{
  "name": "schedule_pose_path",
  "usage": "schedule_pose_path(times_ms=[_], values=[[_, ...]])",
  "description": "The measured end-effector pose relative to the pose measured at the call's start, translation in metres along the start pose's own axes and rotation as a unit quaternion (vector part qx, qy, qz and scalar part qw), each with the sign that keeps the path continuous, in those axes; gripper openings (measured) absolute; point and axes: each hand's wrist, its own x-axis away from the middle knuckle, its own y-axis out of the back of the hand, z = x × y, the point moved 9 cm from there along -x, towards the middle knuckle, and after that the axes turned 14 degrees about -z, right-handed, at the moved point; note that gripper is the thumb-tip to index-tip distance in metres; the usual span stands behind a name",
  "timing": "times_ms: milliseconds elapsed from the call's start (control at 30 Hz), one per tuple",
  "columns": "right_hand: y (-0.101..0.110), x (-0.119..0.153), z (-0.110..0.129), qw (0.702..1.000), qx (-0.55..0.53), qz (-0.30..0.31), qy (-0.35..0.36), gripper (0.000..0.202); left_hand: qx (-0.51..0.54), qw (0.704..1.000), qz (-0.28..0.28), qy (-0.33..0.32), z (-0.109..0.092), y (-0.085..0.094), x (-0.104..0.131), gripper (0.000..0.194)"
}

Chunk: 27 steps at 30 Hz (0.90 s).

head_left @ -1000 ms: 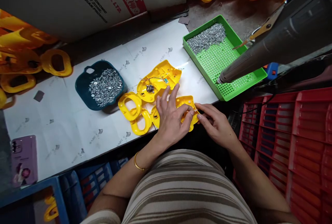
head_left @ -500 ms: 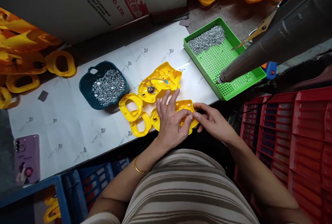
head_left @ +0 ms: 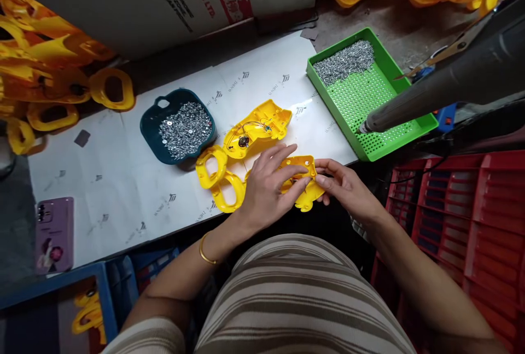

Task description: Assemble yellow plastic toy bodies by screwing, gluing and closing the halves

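Observation:
Two yellow plastic shell halves with loop handles lie side by side on the white-covered table. My right hand (head_left: 344, 187) grips the right end of the near shell half (head_left: 309, 198), thumb on top and fingers around its edge. Over that same half is my left hand (head_left: 273, 184), its fingers stretched and its thumb and forefinger slightly apart above the inside. Much of the near half is hidden beneath this hand. Just beyond lies the far shell half (head_left: 256, 124), open side up, with a round dark part, thin wires and a small green board inside.
A dark teal basin (head_left: 150, 138) of small metal screws stands left of the shells. To the right, a green perforated tray (head_left: 373, 102) holds more screws under a dark tool (head_left: 435, 86). A purple phone (head_left: 54, 236) lies at the left; red crates (head_left: 463, 222) stand at right.
My left thumb and forefinger have parted and moved off my right thumb, back over the near shell half. My right hand keeps its grip. The whole view has shifted slightly.

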Motion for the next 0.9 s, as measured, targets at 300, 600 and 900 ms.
schedule_pose_path(times_ms=[300,600,900], values=[[-0.003,-0.003,0.001,0.998,0.044,0.039,-0.019,0.047,0.077,0.969,0.193,-0.136,0.002,-0.025,-0.017,0.034],[-0.005,-0.006,0.000,0.998,0.035,0.048,-0.024,0.044,0.055,0.962,0.198,-0.182,0.002,-0.030,-0.018,0.029],[0.000,-0.012,0.003,0.999,0.040,0.031,0.009,0.046,-0.042,0.960,0.102,-0.258,-0.005,-0.031,-0.013,0.032]])
